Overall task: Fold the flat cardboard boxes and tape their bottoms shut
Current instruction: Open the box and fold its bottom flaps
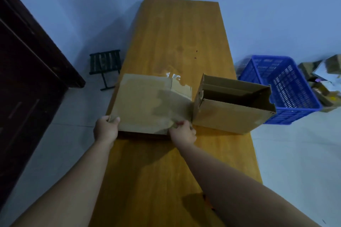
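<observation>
Left hand (105,129) grips the flat box (147,103) at its near corner. Right hand (183,131) pinches the same box's near edge; the folded box (230,108) stands just right of it.

You have two boxes on the table (177,33): one flat box (147,105) at its left edge and one open box (230,114) at its right edge. Two hands are in view, your left hand (106,131) and right hand (183,132). On the floor stand one crate (287,83) and one stool (105,61). The cardboard heap (324,72) past the crate can't be counted.
</observation>
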Demonstrator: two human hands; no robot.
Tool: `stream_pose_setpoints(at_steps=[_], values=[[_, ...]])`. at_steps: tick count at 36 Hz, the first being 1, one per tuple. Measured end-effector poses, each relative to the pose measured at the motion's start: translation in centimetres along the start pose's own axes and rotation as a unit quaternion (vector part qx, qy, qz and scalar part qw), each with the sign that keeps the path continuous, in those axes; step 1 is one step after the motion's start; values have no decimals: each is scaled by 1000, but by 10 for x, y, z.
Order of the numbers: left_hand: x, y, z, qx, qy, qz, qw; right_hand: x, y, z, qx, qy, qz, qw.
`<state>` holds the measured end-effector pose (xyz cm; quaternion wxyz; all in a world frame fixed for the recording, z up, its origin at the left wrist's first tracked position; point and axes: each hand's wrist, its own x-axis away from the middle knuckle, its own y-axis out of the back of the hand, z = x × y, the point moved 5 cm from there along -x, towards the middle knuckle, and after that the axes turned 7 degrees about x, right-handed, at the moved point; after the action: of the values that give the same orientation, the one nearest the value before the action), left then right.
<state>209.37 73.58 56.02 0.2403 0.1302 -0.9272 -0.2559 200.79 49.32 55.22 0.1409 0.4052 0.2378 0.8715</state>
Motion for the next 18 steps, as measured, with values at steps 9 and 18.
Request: stream_pose_setpoints(at_steps=[9, 18], values=[[18, 37, 17, 357, 37, 63, 931, 14, 6, -8, -135, -1, -61, 989], [65, 89, 68, 383, 20, 169, 908, 70, 30, 11, -196, 95, 0, 976]])
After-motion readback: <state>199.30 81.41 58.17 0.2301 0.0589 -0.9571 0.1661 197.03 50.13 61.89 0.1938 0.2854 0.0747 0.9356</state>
